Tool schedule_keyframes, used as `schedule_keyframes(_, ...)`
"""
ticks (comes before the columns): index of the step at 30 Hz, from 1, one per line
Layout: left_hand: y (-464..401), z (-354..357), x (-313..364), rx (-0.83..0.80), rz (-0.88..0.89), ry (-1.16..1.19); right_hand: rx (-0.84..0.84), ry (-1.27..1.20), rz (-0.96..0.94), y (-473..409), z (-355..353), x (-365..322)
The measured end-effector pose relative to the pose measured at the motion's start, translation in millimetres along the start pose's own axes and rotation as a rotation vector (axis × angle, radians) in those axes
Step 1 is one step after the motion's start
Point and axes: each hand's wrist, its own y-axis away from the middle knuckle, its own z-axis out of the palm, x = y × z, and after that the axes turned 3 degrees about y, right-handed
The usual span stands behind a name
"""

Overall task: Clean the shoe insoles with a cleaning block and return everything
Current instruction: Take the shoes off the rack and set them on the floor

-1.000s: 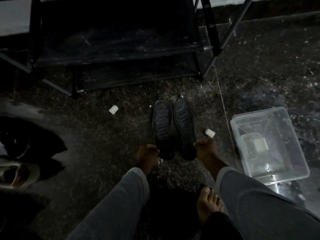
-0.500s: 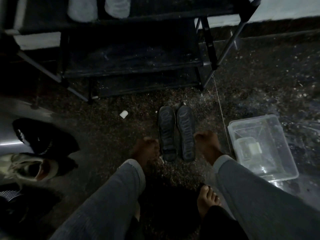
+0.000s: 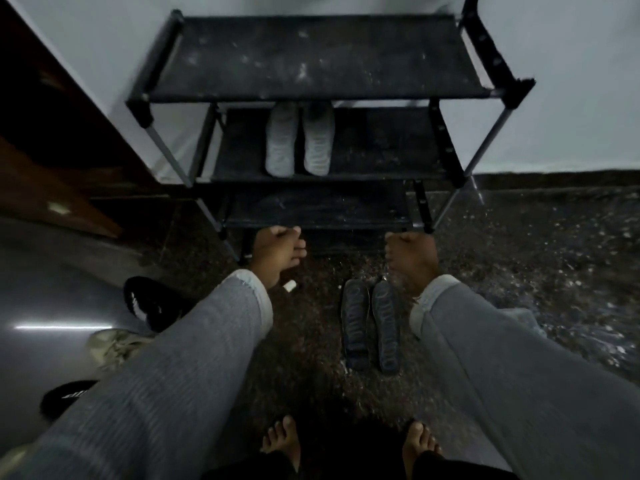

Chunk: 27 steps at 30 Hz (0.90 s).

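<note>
Both hands, left [image 3: 277, 252] and right [image 3: 412, 258], curled empty mid-frame toward black rack [image 3: 311, 57]; dark patterned insoles [image 3: 370, 327] paired on floor, likely for shelving.

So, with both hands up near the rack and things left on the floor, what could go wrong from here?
1. The pair of dark insoles lies on the speckled floor just ahead of the bare feet; a step forward could land on them.
2. The small white cleaning block sits partly under the left hand and sleeve, easy to overlook or kick.
3. The dim, blurred view makes it hard to tell whether the right hand holds anything.
</note>
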Motion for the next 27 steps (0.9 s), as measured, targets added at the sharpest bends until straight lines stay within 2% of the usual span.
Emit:
schedule_keyframes(6, -1, -39, 58, 0.057, 0.079, 0.059, 0.028, -0.079, -0.087, 7, 26, -76)
schedule_keyframes(11, -22, -55, 73, 0.081, 0.095, 0.075, 0.03, -0.131, -0.113, -1, 60, -118)
schedule_keyframes(21, -88, -52, 81, 0.152, 0.153, -0.044, 0.117, 0.06, -0.249, -56, 98, -152)
schedule_keyframes(27, -130, -45, 90, 0.243, 0.251, -0.208, 0.128, 0.138, -0.25, -90, 108, -158)
